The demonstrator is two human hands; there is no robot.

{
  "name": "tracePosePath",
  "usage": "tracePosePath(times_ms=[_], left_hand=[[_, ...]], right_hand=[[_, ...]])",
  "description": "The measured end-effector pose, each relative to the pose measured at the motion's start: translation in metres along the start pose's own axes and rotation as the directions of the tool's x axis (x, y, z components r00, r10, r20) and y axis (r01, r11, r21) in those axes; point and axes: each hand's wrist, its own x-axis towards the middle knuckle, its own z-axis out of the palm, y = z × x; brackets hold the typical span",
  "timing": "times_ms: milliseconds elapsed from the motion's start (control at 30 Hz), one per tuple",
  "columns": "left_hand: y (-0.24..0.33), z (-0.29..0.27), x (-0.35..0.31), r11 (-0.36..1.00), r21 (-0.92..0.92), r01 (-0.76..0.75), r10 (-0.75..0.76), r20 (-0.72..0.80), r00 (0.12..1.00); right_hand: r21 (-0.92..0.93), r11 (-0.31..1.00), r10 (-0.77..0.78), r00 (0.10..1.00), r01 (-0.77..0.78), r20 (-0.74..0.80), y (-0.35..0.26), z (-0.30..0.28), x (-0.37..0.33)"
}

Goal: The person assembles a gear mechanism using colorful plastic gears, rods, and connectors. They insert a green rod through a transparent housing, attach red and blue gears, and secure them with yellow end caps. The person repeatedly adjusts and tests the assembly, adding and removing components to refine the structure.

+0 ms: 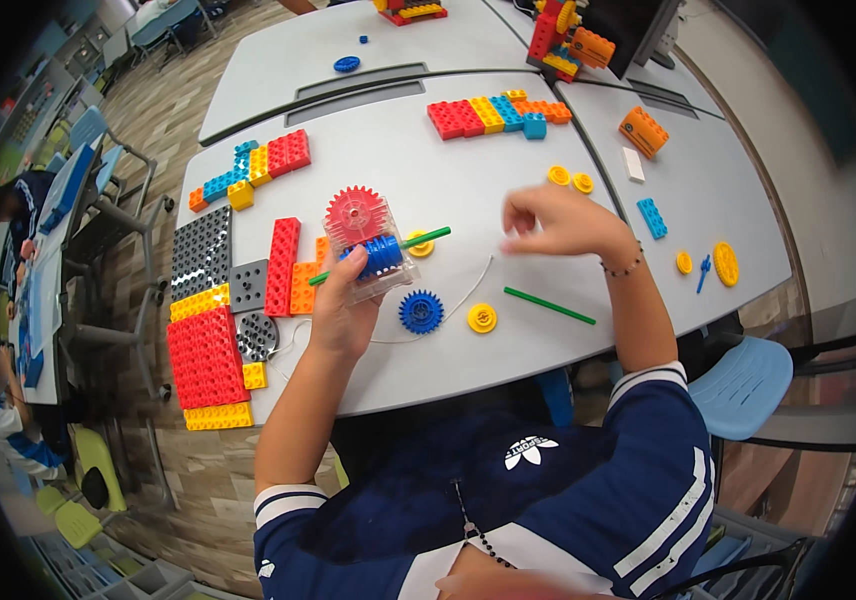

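My left hand (341,315) is closed around a clear gearbox block (398,272), which is tilted above the table. A red gear (356,211) sits at its top and a blue worm gear (376,256) lies across its middle. A green axle (430,238) passes through the worm gear and sticks out on both sides. My right hand (563,222) hovers to the right with bent fingers, thumb and index slightly apart; nothing shows in it. Below it lie a second green axle (550,305), a blue gear (421,312), a yellow wheel (482,318) and a white string (468,290).
Left of the gearbox lie a red brick plate (210,362), a dark grey plate (202,250) and a long red brick (283,265). Brick assemblies (488,116) stand farther back. To the right are an orange block (644,132), a blue brick (652,218) and a yellow wheel (726,264).
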Motion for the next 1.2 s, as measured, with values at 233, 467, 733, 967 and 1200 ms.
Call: tracePosePath(times_ms=[233, 467, 733, 967, 1200], left_hand=[[0.002, 0.002, 0.000, 0.999, -0.031, -0.019, 0.018, -0.021, 1.000], [0.006, 0.006, -0.004, 0.998, 0.065, -0.016, 0.017, -0.017, 1.000], [-0.003, 0.011, -0.001, 0.910, 0.362, -0.203, 0.148, 0.173, 0.974], [-0.011, 0.013, -0.005, 0.777, 0.556, -0.294, 0.165, 0.271, 0.948], [-0.016, 0.017, -0.004, 0.618, 0.639, -0.458, 0.290, 0.356, 0.888]], right_hand=[[-0.191, 0.976, 0.174, 0.900, -0.104, 0.399, -0.011, 0.015, -0.013], [-0.150, 0.987, 0.099, 0.944, -0.054, 0.316, -0.002, 0.021, -0.008], [0.786, 0.618, 0.050, 0.998, -0.006, -0.032, -0.017, 0.013, -0.009], [0.620, 0.736, -0.035, 0.930, 0.272, -0.366, -0.061, 0.038, -0.016], [0.405, 0.865, -0.097, 0.890, 0.297, -0.445, -0.067, 0.043, -0.016]])
